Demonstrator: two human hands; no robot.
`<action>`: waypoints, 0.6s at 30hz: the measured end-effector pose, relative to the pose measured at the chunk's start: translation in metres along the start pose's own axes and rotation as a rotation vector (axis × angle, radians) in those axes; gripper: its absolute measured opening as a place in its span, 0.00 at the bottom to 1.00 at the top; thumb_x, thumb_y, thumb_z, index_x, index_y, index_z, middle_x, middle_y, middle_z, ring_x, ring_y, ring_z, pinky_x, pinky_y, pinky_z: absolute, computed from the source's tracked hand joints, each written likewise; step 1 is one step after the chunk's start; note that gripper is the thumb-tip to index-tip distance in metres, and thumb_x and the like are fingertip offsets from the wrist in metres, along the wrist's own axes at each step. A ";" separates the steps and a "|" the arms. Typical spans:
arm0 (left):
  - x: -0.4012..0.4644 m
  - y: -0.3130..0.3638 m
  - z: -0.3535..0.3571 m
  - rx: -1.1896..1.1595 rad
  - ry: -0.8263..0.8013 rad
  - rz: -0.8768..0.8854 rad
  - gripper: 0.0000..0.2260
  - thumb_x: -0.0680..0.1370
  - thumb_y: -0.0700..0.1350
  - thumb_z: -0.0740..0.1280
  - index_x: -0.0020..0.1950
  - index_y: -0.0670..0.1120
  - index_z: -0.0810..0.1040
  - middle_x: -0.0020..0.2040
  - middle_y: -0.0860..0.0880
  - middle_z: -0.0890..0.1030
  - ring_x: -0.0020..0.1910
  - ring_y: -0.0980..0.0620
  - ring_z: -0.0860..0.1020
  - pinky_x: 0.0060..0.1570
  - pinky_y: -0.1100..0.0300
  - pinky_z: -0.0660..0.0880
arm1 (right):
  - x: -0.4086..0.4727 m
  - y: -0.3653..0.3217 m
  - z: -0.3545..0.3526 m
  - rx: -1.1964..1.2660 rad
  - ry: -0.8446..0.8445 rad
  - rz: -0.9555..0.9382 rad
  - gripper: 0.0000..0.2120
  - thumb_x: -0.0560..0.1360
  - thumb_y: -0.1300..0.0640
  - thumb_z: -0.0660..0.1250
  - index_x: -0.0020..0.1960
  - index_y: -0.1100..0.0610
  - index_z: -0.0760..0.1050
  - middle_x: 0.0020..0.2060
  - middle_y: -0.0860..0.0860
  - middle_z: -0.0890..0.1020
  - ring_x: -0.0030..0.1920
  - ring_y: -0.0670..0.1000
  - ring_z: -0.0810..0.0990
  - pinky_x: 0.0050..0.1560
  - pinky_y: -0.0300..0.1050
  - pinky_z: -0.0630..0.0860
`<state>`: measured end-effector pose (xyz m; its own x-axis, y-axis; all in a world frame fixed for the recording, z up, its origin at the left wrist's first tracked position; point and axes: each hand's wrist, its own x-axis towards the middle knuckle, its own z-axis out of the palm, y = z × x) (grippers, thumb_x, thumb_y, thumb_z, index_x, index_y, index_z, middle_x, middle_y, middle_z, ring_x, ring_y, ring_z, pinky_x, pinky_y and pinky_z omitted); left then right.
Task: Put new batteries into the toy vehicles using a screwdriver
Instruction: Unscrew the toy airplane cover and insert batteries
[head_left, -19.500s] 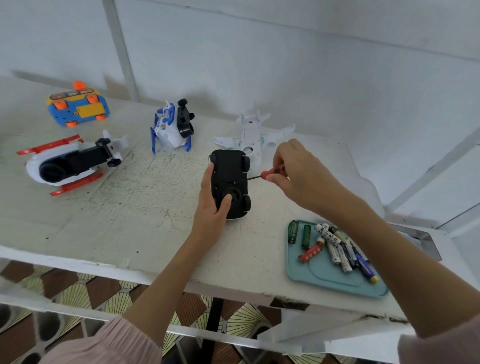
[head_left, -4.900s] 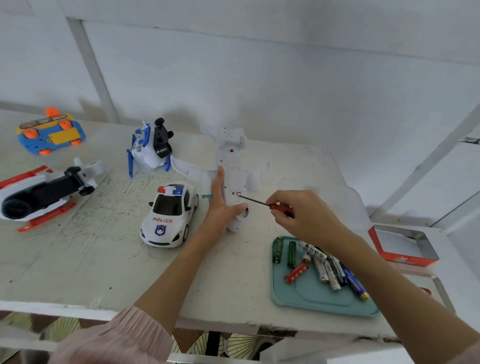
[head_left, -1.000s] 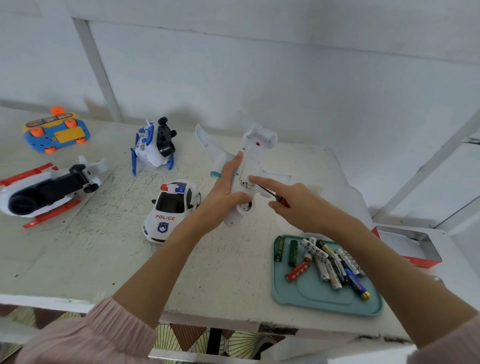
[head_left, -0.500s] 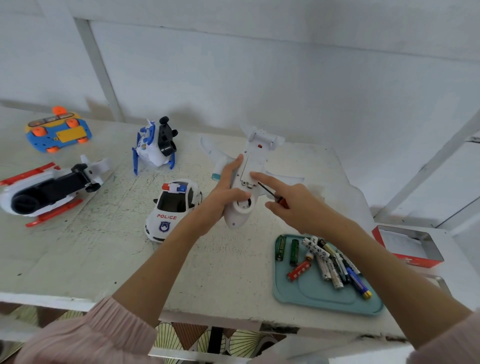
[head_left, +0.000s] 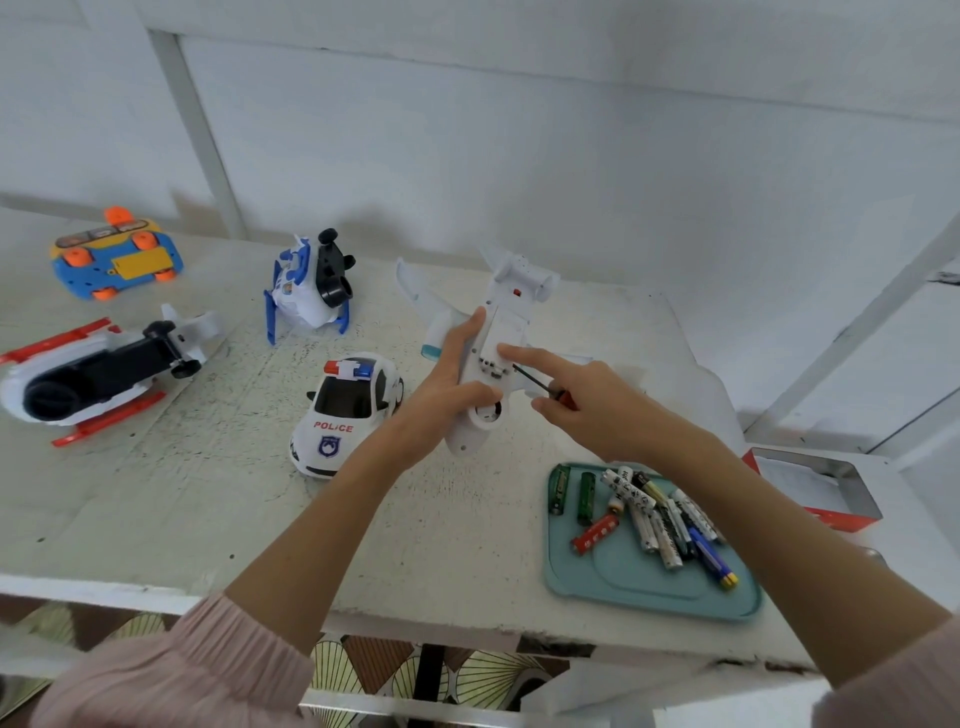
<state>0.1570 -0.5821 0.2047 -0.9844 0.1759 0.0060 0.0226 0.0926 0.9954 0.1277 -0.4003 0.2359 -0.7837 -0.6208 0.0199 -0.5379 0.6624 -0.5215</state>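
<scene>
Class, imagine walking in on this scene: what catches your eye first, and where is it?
At centre, the left hand holds a white toy plane belly-up while the right hand, holding a screwdriver, pokes its underside. A police car sits just left; batteries fill a teal tray at right.

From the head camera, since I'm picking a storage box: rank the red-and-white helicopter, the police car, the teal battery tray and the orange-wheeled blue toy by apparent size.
1. teal battery tray, nearest, so flattered
2. red-and-white helicopter, a close second
3. police car
4. orange-wheeled blue toy, farthest, so unsure
</scene>
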 end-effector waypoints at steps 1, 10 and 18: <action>0.000 0.000 0.000 0.001 -0.001 0.000 0.38 0.69 0.46 0.64 0.74 0.62 0.51 0.59 0.68 0.66 0.56 0.61 0.75 0.53 0.65 0.72 | 0.000 0.000 0.000 -0.002 0.001 -0.001 0.26 0.79 0.58 0.58 0.72 0.40 0.55 0.26 0.51 0.68 0.26 0.46 0.62 0.30 0.32 0.65; 0.002 -0.001 -0.002 -0.039 0.042 -0.010 0.36 0.68 0.44 0.65 0.71 0.63 0.54 0.61 0.62 0.68 0.57 0.53 0.75 0.57 0.58 0.73 | -0.007 0.002 -0.009 -0.008 0.061 -0.001 0.24 0.80 0.59 0.57 0.70 0.38 0.59 0.28 0.52 0.68 0.27 0.47 0.63 0.31 0.34 0.66; 0.008 -0.004 0.003 -0.039 0.028 -0.005 0.34 0.76 0.34 0.63 0.74 0.59 0.53 0.61 0.59 0.68 0.58 0.53 0.74 0.61 0.56 0.72 | -0.015 -0.003 -0.014 0.139 0.058 0.074 0.22 0.80 0.59 0.57 0.69 0.40 0.63 0.27 0.49 0.69 0.22 0.44 0.63 0.25 0.33 0.67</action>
<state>0.1495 -0.5782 0.2003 -0.9890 0.1480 0.0035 0.0119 0.0554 0.9984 0.1364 -0.3872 0.2495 -0.8383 -0.5446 0.0245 -0.4333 0.6384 -0.6362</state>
